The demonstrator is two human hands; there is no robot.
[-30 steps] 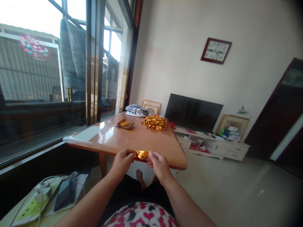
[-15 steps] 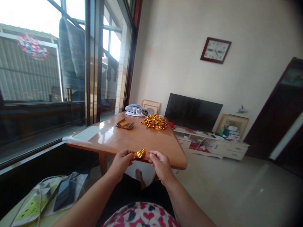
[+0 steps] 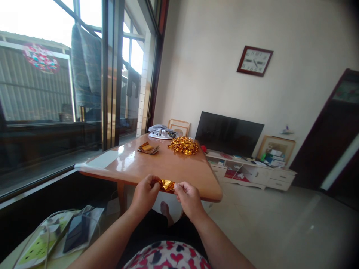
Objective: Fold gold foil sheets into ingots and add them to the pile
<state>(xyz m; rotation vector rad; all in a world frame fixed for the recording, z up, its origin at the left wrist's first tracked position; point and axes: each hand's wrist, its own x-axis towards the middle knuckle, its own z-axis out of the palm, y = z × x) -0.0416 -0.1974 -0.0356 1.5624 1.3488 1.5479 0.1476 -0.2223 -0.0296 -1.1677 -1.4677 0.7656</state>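
Note:
A small folded piece of gold foil paper (image 3: 167,184) is pinched between both hands just above the near edge of the wooden table (image 3: 179,170). My left hand (image 3: 145,194) grips its left end and my right hand (image 3: 188,198) grips its right end. Farther back on the table lies a heap of folded gold foil pieces (image 3: 184,145). To the left of the heap rests a stack of flat foil sheets (image 3: 148,147).
A bundle of cloth (image 3: 162,131) lies at the table's far end. A dark TV (image 3: 228,132) leans on a low white cabinet (image 3: 252,172) behind. Large window panes (image 3: 50,93) run along the left. A phone and papers (image 3: 70,231) lie at lower left.
The foil piece has been turned and pressed flatter between my fingers; half a second ago it stood up higher. Both hands have stayed near the table edge.

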